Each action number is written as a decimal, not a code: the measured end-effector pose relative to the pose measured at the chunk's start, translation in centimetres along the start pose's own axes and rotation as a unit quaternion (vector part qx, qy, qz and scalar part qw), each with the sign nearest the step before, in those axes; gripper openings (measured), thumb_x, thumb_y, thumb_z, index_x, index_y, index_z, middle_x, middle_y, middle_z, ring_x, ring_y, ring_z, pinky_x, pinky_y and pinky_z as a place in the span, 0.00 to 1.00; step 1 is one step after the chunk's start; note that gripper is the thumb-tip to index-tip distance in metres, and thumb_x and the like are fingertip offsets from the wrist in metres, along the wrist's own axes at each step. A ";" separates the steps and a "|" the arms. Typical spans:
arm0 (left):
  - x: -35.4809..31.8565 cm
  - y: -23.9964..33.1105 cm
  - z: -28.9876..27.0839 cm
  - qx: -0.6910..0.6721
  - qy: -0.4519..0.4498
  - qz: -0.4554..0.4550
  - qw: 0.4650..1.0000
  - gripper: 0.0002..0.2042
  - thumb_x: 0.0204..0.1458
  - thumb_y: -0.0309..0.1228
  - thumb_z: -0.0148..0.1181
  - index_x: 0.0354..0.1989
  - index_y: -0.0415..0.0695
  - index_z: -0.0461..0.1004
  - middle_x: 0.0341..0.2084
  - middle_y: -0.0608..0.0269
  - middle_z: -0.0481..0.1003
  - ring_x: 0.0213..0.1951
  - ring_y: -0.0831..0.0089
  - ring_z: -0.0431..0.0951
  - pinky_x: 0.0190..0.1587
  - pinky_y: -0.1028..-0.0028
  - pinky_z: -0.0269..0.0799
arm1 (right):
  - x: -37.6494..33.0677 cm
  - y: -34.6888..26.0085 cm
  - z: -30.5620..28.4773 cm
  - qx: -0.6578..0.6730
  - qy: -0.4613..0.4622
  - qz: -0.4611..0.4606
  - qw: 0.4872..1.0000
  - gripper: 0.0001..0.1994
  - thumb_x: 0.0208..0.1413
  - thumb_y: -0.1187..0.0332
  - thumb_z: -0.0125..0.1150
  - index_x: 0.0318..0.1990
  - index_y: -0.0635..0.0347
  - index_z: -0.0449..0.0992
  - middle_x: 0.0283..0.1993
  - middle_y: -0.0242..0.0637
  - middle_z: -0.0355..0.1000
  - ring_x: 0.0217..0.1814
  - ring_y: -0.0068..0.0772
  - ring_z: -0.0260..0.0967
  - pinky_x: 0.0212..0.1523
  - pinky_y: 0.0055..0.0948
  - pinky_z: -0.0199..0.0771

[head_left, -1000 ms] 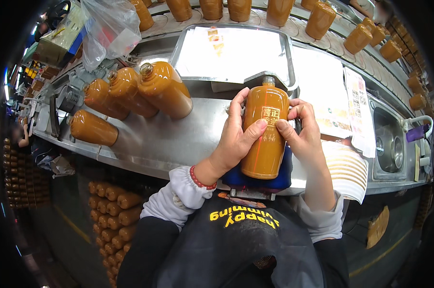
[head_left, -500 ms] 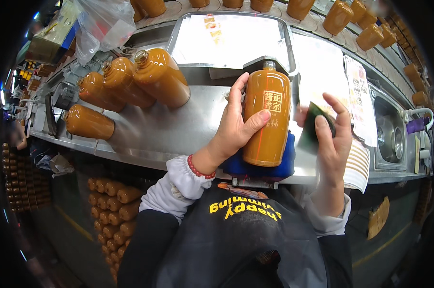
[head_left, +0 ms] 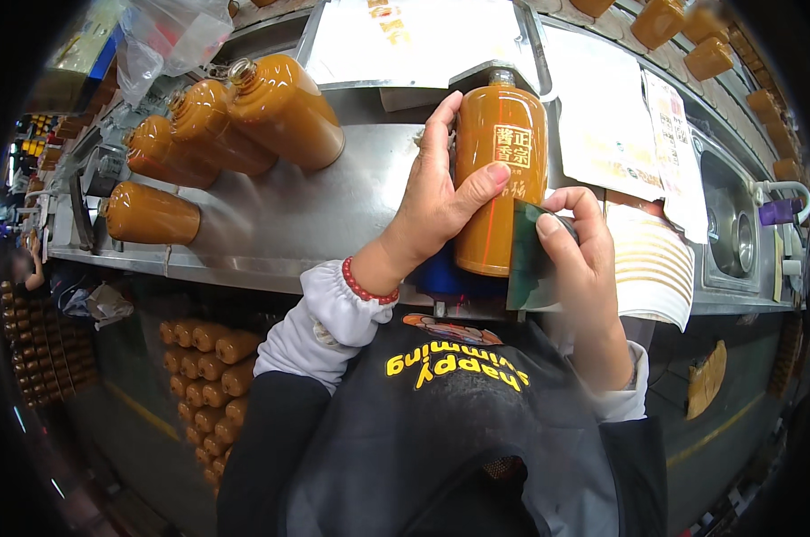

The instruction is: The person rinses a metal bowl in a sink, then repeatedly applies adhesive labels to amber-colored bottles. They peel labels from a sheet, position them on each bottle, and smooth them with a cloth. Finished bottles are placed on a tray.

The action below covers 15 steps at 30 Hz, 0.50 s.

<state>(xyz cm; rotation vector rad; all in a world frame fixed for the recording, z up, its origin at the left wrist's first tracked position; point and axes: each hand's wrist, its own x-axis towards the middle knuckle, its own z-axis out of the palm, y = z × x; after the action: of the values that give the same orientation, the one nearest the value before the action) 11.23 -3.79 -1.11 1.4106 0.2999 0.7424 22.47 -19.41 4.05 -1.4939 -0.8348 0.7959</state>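
An amber-brown glazed bottle (head_left: 487,225) with gold lettering and a clear neck lies tilted in front of me, its neck pointing away. My left hand (head_left: 441,192) wraps around its left side, thumb across the front. In my right hand (head_left: 582,246) a dark green flat squeegee-like scraper (head_left: 528,259) is pinched between thumb and fingers. The scraper's edge lies over the lower right side of the bottle, below the gold letters. Beneath the bottle is a blue support (head_left: 441,273), mostly hidden.
Several matching bottles (head_left: 289,112) stand on the steel counter (head_left: 333,206) at left. A metal tray (head_left: 548,72) with white sheets lies behind. To the right are more printed sheets (head_left: 602,116), a stack of folded white cloth or paper (head_left: 651,268) and a sink (head_left: 732,224).
My right hand has moved left and brought the green scraper from beside the bottle onto its lower right side. My left hand still holds the bottle. The view has shifted slightly.
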 end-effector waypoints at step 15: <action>0.0 0.2 0.4 -0.017 0.000 0.001 1.000 0.44 0.58 0.45 0.63 0.71 0.32 0.42 0.63 0.42 0.59 0.64 0.58 0.64 0.66 0.63 0.61 | -0.1 0.0 0.0 -0.056 0.018 -0.009 0.998 0.06 0.61 0.73 0.55 0.43 0.64 0.68 0.28 0.31 0.68 0.30 0.17 0.62 0.31 0.22 0.65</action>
<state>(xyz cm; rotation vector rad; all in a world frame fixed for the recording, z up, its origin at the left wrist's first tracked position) 11.38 -4.11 -0.88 1.3796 0.2846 0.7453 22.43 -19.45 4.01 -1.5927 -0.8770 0.7160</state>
